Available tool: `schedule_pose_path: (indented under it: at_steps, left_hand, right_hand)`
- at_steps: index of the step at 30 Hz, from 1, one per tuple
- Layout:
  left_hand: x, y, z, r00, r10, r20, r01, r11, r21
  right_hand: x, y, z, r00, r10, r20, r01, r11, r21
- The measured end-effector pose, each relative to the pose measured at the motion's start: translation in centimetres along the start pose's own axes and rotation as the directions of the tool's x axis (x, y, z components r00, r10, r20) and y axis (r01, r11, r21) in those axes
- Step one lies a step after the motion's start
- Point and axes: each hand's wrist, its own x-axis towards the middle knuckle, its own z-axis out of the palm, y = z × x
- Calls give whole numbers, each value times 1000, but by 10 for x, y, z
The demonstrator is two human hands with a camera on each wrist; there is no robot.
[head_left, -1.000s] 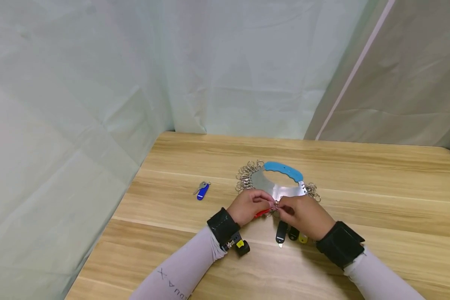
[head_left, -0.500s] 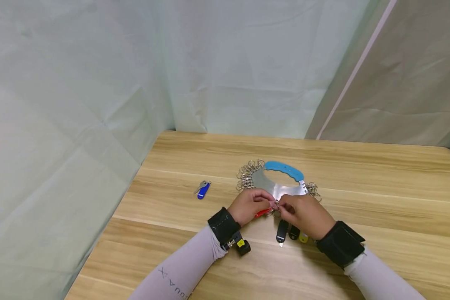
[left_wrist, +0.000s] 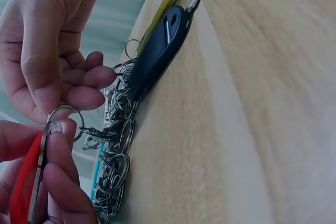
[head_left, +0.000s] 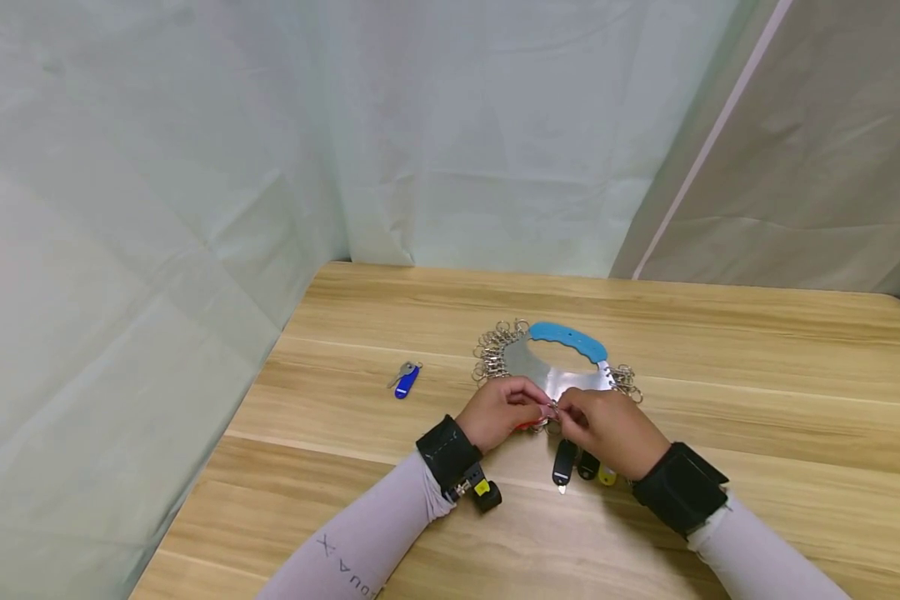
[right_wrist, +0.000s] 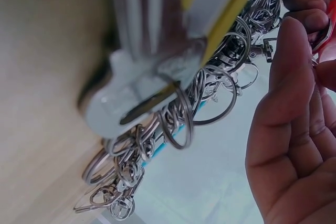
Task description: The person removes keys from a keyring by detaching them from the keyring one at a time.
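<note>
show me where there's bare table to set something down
Bare table lies right of the right hand, between the blue handle and the curtain, and narrowly between the blue tag and metal rings. Crowded: near side of the metal holder, with left hand, right hand, red tag, black tags and yellow tag.

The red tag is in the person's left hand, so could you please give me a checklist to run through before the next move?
1. Red tag gripped by the left hand: ok, held in its fingers.
2. Key ring reached by the right hand: ok, its fingertips are at the ring.
3. Key ring threaded through the clasp: cannot tell; they overlap in the left wrist view.
4. Metal holder lying on the table: ok, by the head view.
5. Space by the right hand free of other tags: not ok; a black tag and a yellow tag are close by.
6. Blue tag out of the way: ok, apart at the left.
</note>
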Motion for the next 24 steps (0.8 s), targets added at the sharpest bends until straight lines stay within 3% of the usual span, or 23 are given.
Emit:
schedule_pose_path:
  at_steps: [9, 12, 17, 24]
  left_hand:
    - [-14, 32, 3, 998, 55, 16, -55, 997, 46]
    - [-14, 32, 2, 998, 63, 13, -63, 995, 71]
    - [-7, 14, 0, 998, 62, -21, -59, 993, 102]
    - [-1, 1, -2, 998, 50, -42, -46, 995, 85]
  right_hand:
    - [0, 0, 0, 1000, 23, -2, -23, 999, -27]
    - [0, -1, 0, 999, 43, 10, -42, 998, -38]
    - [1, -1, 0, 998, 65, 12, -65, 997, -38]
    - [0, 0, 2, 1000, 7, -3, -8, 998, -64]
